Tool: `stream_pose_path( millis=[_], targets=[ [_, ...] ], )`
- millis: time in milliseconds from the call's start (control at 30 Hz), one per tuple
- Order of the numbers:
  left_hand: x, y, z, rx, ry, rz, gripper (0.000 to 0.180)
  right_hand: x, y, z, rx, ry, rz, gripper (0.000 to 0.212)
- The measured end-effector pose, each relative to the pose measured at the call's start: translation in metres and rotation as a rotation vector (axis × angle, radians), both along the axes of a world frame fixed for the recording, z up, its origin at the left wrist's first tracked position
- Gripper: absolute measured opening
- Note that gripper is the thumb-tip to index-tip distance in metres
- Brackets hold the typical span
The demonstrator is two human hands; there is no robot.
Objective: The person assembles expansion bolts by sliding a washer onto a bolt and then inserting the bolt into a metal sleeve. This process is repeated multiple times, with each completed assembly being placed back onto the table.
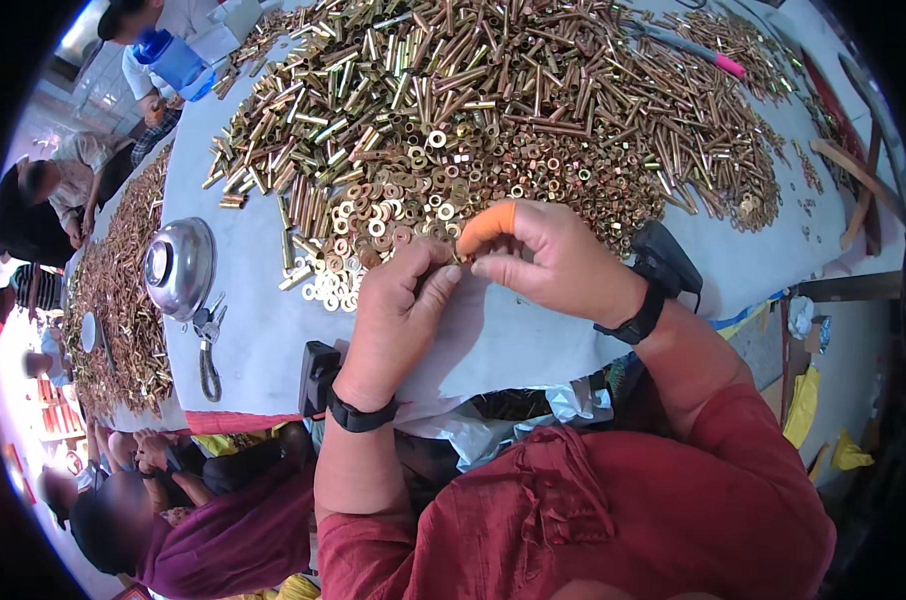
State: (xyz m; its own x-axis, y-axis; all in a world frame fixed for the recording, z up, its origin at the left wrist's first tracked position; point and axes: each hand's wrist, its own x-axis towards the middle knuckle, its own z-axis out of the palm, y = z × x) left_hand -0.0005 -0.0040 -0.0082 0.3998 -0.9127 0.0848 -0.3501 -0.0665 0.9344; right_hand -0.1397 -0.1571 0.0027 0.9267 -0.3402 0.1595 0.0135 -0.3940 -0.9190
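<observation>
My left hand [395, 310] and my right hand [563, 262] meet just over the near side of a heap of brassy metal parts. Thumb and forefinger are pinched together on each hand. Between the fingertips is a small metallic piece, mostly covered, whose kind I cannot make out. An orange finger sleeve [491, 222] covers my right forefinger. Flat ring washers [335, 283] lie next to my left hand. Small hex nuts [573, 172] lie beyond my right hand, and long metal tubes [533, 75] are heaped behind them.
A pale cloth [258, 365] covers the table. To the left are an upturned steel bowl [188, 270] and keys [209, 325] on a strap. A pink-ended rod [728, 66] lies far right, near wooden sticks [858, 185]. Several people sit leftward around another heap [123, 300].
</observation>
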Motion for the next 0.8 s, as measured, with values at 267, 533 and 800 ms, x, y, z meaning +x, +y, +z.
stream_pose_path(
  millis=[267,533,800],
  targets=[
    [0.001,0.004,-0.002,0.019,0.124,-0.060,0.010,-0.002,0.000,0.006,-0.133,-0.052,-0.035,0.020],
    [0.003,0.005,0.002,0.085,0.064,-0.131,0.013,-0.006,-0.002,0.009,-0.071,0.055,0.015,0.018],
    [0.001,0.001,0.000,-0.005,-0.008,-0.134,0.010,-0.004,-0.003,0.000,-0.313,0.072,-0.008,0.021]
  ],
)
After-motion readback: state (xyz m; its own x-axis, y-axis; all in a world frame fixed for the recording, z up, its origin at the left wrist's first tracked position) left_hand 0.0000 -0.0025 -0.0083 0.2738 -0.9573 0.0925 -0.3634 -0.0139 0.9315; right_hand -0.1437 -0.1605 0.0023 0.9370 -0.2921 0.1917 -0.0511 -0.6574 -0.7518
